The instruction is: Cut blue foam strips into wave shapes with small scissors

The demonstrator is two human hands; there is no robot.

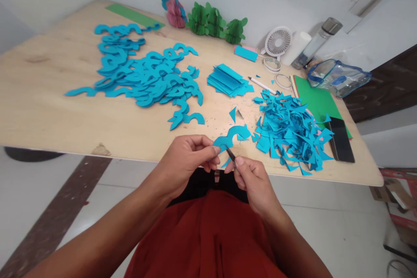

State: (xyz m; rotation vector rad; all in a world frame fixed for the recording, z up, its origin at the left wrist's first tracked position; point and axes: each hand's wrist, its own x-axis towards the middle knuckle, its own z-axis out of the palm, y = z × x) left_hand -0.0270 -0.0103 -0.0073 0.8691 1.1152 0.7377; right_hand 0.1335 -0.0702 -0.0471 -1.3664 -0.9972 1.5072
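My left hand (195, 156) pinches one end of a wavy blue paper strip (239, 130) between thumb and fingers, over the front edge of the table. My right hand (250, 173) grips a small pair of scissors (230, 153), whose dark blades touch the lower edge of the strip. A thin blue offcut hangs just below the blades. To the left lies a big heap of cut wavy blue strips (153, 74). Close by on the right is a pile of blue paper scraps (289, 126).
Behind the hands sit a stack of folded blue paper (228, 80) and a white pen (262, 85). A phone (341, 140) and green paper (316, 97) lie at the right. Along the wall stand green paper honeycomb shapes (206, 19), a small fan (278, 41) and a bottle (317, 43).
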